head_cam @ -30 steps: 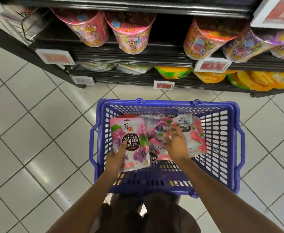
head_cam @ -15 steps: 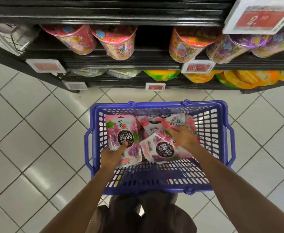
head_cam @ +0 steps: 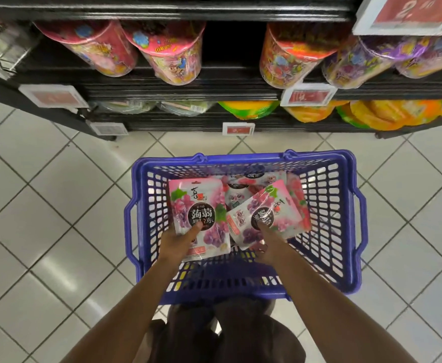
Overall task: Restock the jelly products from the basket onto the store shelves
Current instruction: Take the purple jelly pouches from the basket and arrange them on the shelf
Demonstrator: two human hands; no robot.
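A blue plastic basket (head_cam: 345, 231) stands on the tiled floor below the black shelves (head_cam: 188, 89). My left hand (head_cam: 178, 244) grips the lower edge of a pink grape jelly pouch (head_cam: 196, 205), thumb on its front, held upright over the basket's left side. My right hand (head_cam: 269, 244) grips a second pink grape jelly pouch (head_cam: 264, 216), tilted to the right, thumb pressed on its dark round label. Several more pink pouches (head_cam: 246, 189) lie in the basket beneath them.
Pink, orange and purple jelly tubs (head_cam: 172, 53) line the upper shelf, with a dark gap (head_cam: 231, 43) between them. Orange and green bags (head_cam: 387, 113) fill the lowest shelf. Price tags (head_cam: 309, 94) hang on the shelf edges. My shoes (head_cam: 214, 326) show under the basket.
My right hand has taken hold of a second pouch and raised it from the pile, turning it face up. The left hand's pouch stays held and has lifted slightly.
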